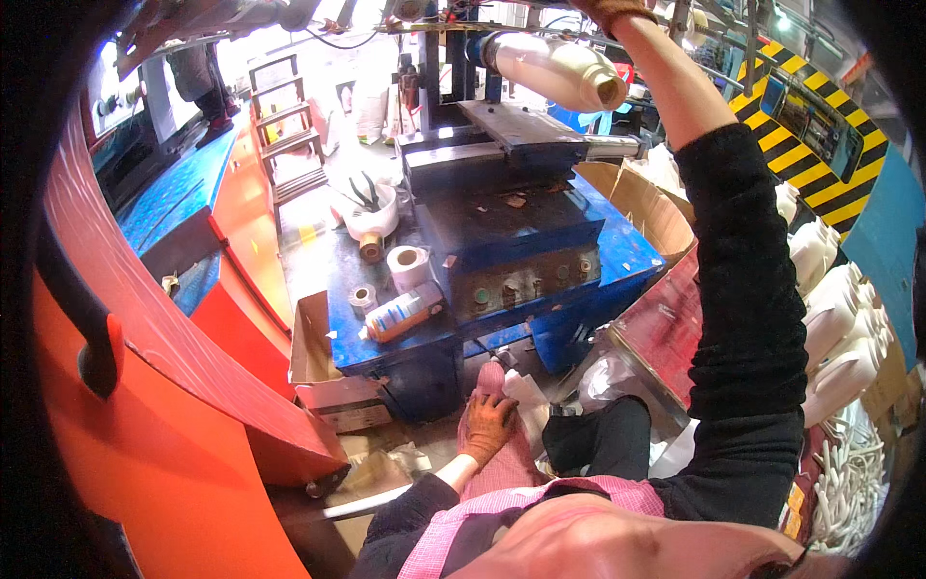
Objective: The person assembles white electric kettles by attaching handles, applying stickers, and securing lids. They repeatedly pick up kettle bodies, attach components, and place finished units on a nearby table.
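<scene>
Cloth of our pink checked apron (509, 458) lies over the knee, and our left hand (489, 425), in an orange-brown glove, rests on it with fingers loosely spread. To the left, an orange panel (154, 473) with a black handle (96, 362) rises close by and closes off that side. A heap of white strips (849, 482) lies low on the right, with pale bottles (837, 314) stacked beyond it.

Just past our knee stands a blue table (627, 251), between an open cardboard box (338, 393) at its left and a larger carton (666, 198) behind its right edge. On its near left corner we have a labelled bottle (403, 312) on its side, two white rolls (408, 267) beside it, and a white container (374, 217) with dark-handled tools. A dark press block (521, 217) with buttons on its front fills the middle and stands in our way to the far side.

Our right arm reaches up across the view, hiding part of the right side. Our right hand (617, 8) is cut by the upper edge, so we cannot tell what it grips. Just below and left of it, a cream bottle (555, 72) lies sideways above the press block. Farther off are a striped yellow-and-black panel (812, 191), a stepladder (289, 145) and a standing person (201, 82).
</scene>
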Demonstrator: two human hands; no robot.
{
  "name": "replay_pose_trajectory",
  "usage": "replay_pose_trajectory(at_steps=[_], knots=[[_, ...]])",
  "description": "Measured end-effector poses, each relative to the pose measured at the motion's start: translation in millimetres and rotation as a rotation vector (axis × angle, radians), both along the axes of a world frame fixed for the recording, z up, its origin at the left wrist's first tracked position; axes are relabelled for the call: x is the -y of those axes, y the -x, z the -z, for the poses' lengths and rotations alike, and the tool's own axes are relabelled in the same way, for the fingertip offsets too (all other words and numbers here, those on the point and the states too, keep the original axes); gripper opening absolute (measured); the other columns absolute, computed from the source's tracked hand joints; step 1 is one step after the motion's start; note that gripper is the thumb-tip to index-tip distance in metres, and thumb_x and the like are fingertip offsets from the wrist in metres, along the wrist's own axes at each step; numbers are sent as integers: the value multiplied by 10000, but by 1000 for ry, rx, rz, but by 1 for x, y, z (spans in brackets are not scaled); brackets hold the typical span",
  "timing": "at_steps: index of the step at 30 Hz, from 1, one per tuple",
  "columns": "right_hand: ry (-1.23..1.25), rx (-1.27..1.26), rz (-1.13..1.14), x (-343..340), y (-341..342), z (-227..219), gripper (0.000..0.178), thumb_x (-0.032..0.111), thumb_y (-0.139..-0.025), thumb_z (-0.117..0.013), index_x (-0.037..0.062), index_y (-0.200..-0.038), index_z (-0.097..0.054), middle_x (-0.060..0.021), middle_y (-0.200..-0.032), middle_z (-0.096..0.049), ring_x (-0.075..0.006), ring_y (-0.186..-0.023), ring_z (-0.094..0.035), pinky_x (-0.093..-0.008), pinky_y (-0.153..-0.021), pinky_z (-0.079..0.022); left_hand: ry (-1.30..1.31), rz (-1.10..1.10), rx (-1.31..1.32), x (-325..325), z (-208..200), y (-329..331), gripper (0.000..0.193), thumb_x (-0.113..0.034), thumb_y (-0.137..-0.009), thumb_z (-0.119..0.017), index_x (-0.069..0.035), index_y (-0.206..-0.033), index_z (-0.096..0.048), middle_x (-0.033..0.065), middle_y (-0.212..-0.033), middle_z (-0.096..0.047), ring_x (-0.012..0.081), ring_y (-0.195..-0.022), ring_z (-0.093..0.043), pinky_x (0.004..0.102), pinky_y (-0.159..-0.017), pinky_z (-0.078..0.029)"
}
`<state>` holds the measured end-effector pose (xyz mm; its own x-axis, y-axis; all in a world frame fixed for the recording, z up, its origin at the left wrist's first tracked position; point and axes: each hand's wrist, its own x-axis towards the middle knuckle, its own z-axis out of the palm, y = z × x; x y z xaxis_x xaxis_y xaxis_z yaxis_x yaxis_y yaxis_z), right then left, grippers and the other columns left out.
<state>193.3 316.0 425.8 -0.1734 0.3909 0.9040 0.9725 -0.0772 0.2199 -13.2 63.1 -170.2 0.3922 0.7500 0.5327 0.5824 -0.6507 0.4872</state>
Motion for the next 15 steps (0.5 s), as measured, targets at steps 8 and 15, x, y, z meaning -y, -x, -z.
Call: replay_pose_trajectory(at_steps=[8, 15], knots=[[-106, 323, 338, -45, 33, -23, 231, 212, -792, -504, 77, -797, -691, -175, -850, -663, -319, -806, -652, -435, -697, -518, 30, 34, 89, -3, 3, 10, 174, -188, -726, -651, -138, -893, -643, 85, -884, -569, 317, -922, -509, 428, -856, -401], [-46, 363, 311, -46, 37, -40, 246, 222, -809, -494, 70, -835, -687, -172, -885, -661, -310, -827, -651, -431, -707, -519, 70, 21, 130, -3, 7, 12, 159, -176, -711, -662, -140, -865, -641, 78, -898, -576, 307, -905, -523, 419, -813, -420]])
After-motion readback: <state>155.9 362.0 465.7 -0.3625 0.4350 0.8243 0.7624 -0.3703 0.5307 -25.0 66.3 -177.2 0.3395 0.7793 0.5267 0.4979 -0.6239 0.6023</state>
